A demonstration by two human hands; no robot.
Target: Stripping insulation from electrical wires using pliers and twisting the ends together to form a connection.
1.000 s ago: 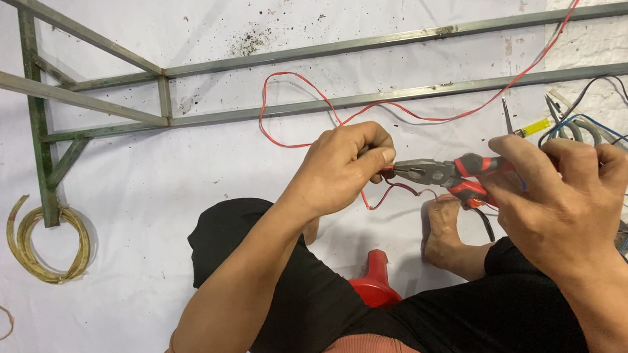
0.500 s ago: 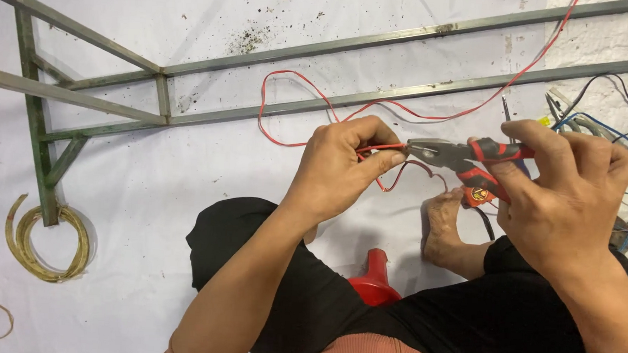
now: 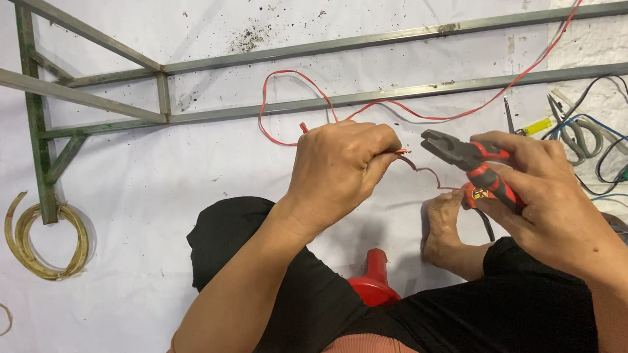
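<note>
A thin red wire point(image 3: 300, 98) is pinched in the closed left hand point(image 3: 339, 167), its short free end sticking out past the fingertips towards the right. From the fist the wire loops up and back over the white sheet point(image 3: 186, 192) covering the floor, crosses the grey metal frame point(image 3: 317, 102) and runs off towards the sheet's top right corner. A darker length of wire point(image 3: 427, 171) sags from the same hand down towards a bare foot point(image 3: 444, 228).

Just beside the wire's end, but apart from it, a pair of pliers point(image 3: 470, 166) with red and black handles is gripped in the closed right hand point(image 3: 542, 200); the nose is seen slightly parted and holds nothing. The step in hand appears to be the working of the wire's end with the pliers. For the next move, it is judged that the nose would have to be brought onto the short free end while the wire is kept taut and steady in the left hand.

Further out, a tangle of blue and black cables point(image 3: 622, 155), a yellow-handled screwdriver point(image 3: 524, 126) and scissors point(image 3: 577, 131) lie near the sheet's right edge. A yellowish coil point(image 3: 43, 239) rests near the left edge, and a red plastic piece point(image 3: 374, 278) shows between the legs.
</note>
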